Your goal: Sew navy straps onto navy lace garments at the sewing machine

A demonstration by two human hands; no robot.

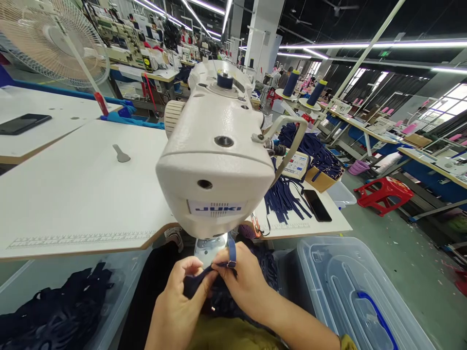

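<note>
Just below the head of a white sewing machine (215, 165), my two hands are close together on a piece of navy fabric (193, 284). My left hand (182, 294) pinches the fabric between thumb and fingers. A narrow navy strap (232, 248) with a small metal ring or slider (231, 264) loops over the fingers of my right hand (242, 277), which grips the strap where it meets the fabric. The lit needle plate (210, 247) lies right beyond my fingertips. The needle itself is hidden behind the machine head.
Navy straps (286, 199) lie right of the machine, beside a black phone (317, 205) and orange-handled snips (255, 224). A clear bin (124, 287) of navy garments stands at lower left, a lidded plastic box (350, 287) at lower right. A fan (54, 39) stands at left.
</note>
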